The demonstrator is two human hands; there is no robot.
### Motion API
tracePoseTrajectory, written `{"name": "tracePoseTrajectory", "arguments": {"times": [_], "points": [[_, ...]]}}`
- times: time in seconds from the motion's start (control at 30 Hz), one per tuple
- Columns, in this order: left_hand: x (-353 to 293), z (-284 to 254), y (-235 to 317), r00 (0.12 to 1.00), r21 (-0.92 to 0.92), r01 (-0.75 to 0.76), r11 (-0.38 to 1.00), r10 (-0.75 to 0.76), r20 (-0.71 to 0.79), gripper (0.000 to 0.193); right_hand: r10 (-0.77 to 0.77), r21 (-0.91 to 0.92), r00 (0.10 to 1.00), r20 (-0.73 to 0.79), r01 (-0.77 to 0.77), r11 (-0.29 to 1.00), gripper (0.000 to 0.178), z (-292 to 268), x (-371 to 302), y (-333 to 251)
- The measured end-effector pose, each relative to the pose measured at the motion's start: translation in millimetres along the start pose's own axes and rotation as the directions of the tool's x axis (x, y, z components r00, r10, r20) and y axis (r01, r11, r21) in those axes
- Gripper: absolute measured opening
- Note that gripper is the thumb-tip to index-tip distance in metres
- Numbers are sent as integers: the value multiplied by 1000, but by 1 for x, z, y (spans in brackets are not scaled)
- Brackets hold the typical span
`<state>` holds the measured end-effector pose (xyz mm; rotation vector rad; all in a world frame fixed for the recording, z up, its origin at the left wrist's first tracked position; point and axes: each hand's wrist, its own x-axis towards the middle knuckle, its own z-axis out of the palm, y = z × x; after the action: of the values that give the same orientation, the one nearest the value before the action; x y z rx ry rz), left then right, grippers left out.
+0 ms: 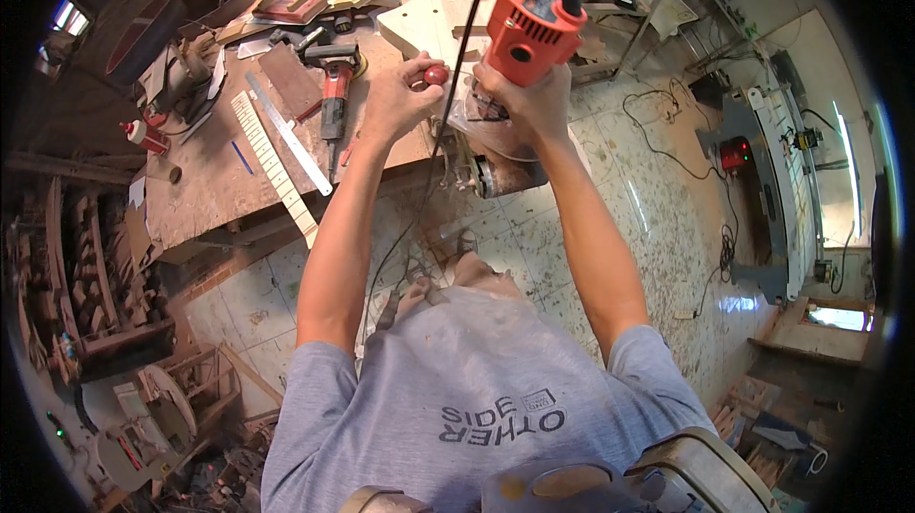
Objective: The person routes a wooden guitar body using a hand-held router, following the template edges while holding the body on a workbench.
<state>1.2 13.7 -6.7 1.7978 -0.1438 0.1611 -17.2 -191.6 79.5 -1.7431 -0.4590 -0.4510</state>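
Gripping the router (534,27) is a curled right hand (537,101).

Red-orange on power tool (536,31), red on round knob (437,75), pale yellow on board (416,25), dark crosslines on cream strip (271,162).

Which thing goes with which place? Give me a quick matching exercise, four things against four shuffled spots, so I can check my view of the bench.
Things
1. red power tool
2. red ball knob
3. metal ruler
4. thin blue stick

Places
A. on the table, left of the pale fretted neck
B. held in the right hand
C. on the table, between the pale fretted neck and the angle grinder
D. at the left hand

Pairs: 1-B, 2-D, 3-C, 4-A
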Motion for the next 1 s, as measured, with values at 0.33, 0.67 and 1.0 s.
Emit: {"name": "tracePoseTrajectory", "arguments": {"times": [0.33,0.67,1.0], "points": [[-2,4,4,1000,93,-15,996,13,20,46,8,-35,1000,-27,-9,999,25,-3,-8,-2],[1,6,2,999,84,-28,996,24,48,47,30,0,1000,2,-30,1000,33,-11,-5,-5],[6,5,-3,998,-18,8,1000,-7,62,47,32,-30,997,-65,-34,999,31,-3,-9,-3]]}}
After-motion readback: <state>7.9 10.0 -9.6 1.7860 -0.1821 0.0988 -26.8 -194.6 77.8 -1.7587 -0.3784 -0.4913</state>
